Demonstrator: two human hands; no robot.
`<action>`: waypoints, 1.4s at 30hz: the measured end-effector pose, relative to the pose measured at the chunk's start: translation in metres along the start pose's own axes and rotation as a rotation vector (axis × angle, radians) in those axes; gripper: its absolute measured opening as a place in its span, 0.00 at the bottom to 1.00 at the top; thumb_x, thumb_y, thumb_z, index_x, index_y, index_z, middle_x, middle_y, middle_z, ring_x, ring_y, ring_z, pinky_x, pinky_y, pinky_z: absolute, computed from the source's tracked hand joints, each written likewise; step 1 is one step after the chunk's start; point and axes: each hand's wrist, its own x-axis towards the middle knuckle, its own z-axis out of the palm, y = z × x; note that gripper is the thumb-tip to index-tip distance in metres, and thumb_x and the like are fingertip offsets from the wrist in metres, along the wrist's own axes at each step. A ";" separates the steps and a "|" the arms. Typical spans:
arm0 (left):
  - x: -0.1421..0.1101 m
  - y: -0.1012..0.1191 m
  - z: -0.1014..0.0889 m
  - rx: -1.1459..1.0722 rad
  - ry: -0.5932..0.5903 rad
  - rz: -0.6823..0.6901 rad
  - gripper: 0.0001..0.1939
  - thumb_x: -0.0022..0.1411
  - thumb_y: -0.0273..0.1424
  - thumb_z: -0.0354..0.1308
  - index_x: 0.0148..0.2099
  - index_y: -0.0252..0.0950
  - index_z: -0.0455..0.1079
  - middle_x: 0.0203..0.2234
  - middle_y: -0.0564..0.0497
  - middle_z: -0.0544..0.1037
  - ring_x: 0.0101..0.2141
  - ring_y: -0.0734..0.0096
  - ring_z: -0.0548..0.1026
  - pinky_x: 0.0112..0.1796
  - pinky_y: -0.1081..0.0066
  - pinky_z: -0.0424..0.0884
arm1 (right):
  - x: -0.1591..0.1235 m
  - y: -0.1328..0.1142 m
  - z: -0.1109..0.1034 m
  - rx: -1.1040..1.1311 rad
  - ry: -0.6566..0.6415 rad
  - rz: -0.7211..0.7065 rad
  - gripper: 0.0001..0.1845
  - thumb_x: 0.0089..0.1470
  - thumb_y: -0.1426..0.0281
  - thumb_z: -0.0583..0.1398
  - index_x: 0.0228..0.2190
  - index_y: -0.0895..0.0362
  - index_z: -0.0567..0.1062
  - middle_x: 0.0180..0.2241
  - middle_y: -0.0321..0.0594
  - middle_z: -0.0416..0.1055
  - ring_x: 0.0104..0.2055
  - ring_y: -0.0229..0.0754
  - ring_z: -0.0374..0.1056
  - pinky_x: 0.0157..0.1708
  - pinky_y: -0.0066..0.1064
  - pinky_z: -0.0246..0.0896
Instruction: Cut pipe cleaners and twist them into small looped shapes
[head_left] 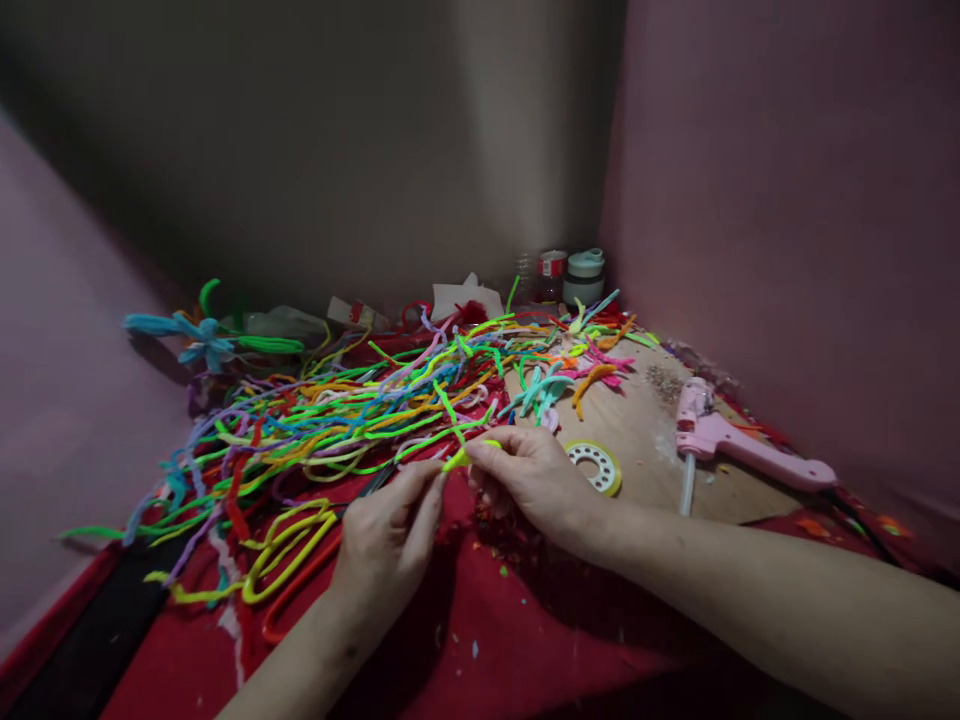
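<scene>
Between my two hands is a short yellow-green pipe cleaner (pixel 456 459), held just above the red cloth. My left hand (pixel 394 530) pinches its lower left end. The fingers of my right hand (pixel 529 480) are closed on its other end. A thin green stem (pixel 448 405) rises behind the fingertips; whether it joins the held piece I cannot tell. Right behind my hands spreads a large tangle of colourful pipe cleaners (pixel 360 400). Partly hidden behind my left hand is a dark tool (pixel 377 482), perhaps scissors.
A wooden board (pixel 645 450) on the right bears a pink glue gun (pixel 750 450) and a roll of yellow tape (pixel 613 470). Bent yellow pipe cleaners (pixel 289 560) lie at left. A lidded cup (pixel 585 275) stands by the back wall. Red cloth (pixel 510 640) covers the front.
</scene>
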 end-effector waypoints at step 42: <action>0.079 -0.079 -0.046 0.187 0.039 -0.451 0.16 0.54 0.35 0.50 0.38 0.35 0.76 0.33 0.47 0.81 0.36 0.63 0.76 0.38 0.68 0.69 | 0.024 -0.075 -0.051 0.918 0.017 0.025 0.09 0.49 0.73 0.54 0.20 0.58 0.66 0.16 0.32 0.53 0.16 0.30 0.45 0.13 0.22 0.43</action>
